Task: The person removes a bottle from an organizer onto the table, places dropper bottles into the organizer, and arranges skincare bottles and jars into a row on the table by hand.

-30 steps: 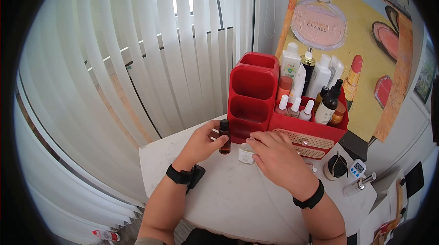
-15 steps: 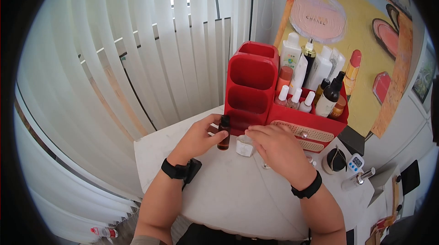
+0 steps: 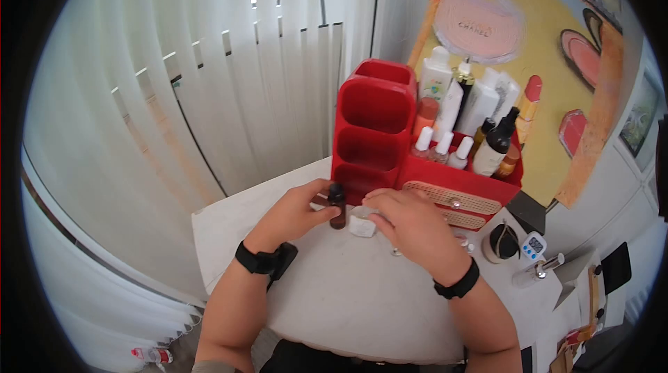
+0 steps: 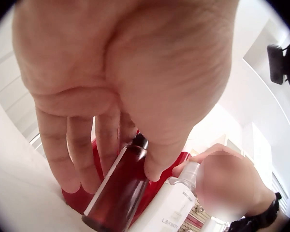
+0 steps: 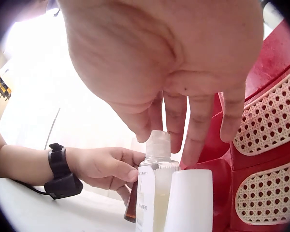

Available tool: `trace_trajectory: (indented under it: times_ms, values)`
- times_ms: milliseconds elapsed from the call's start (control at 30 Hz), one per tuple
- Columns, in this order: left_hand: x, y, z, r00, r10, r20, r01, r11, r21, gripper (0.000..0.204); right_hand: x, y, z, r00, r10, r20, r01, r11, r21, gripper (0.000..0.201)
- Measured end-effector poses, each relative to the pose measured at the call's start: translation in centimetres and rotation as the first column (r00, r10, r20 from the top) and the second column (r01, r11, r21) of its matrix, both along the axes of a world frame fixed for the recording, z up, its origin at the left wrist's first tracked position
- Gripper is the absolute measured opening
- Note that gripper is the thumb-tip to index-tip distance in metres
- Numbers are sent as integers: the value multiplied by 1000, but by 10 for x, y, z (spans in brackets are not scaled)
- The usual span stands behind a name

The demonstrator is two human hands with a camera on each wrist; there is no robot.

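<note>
A small brown bottle with a black cap (image 3: 337, 214) stands upright on the white table, in front of the red organizer. My left hand (image 3: 296, 214) holds it, thumb on the near side and fingers behind, as the left wrist view shows. Just to its right is a clear bottle with a white label (image 3: 361, 226). My right hand (image 3: 417, 223) reaches over this bottle, its thumb and fingers around the frosted cap (image 5: 158, 145). Close in front of that bottle, the right wrist view shows a white cap or container (image 5: 189, 200), under my right palm.
The red organizer (image 3: 417, 170) has open compartments at left, woven drawer fronts, and several bottles at right. A round container (image 3: 499, 243), a small timer (image 3: 534, 245) and a silver-capped bottle (image 3: 530, 275) stand at the table's right side. Behind leans a painting (image 3: 480, 25).
The head view has shifted, so everything sits a little further left and higher. The brown bottle has moved slightly right, closer to the clear bottle. Both hands stay at their bottles.
</note>
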State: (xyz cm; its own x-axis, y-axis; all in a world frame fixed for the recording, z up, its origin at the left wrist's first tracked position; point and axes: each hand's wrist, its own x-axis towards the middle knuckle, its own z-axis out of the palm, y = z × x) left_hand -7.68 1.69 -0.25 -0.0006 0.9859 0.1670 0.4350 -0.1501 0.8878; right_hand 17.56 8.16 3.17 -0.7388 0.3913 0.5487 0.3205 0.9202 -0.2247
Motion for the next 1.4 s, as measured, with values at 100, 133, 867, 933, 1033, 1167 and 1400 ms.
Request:
trace_trajectory:
  times_ms: [100, 133, 867, 933, 1033, 1167, 1400]
  values:
    - [3, 1, 2, 998, -1, -69, 1, 1000, -2, 42, 2, 2, -1, 1000, -14, 9, 14, 1000, -15, 21]
    - [4, -1, 3, 998, 8, -66, -11, 999, -37, 42, 2, 2, -2, 1000, -7, 18, 7, 1000, -16, 21]
    - [6, -4, 1, 999, -34, -21, 32, 997, -71, 43, 1, 1, -10, 998, -14, 59, 20, 994, -111, 19]
    - [5, -3, -1, 999, -43, -25, 41, 997, -68, 42, 1, 2, -11, 998, -5, 62, 12, 994, -111, 20]
    - [4, -3, -2, 998, -51, -32, 49, 996, -68, 42, 1, 1, -8, 994, -12, 106, 24, 993, -113, 23]
    - [6, -3, -1, 999, -52, -4, 52, 996, -72, 43, 0, 0, -10, 993, -27, 115, 42, 991, -128, 25]
    - [1, 0, -6, 997, -67, -49, 65, 997, -45, 44, 0, 4, -14, 994, -14, 108, 27, 992, -120, 28]
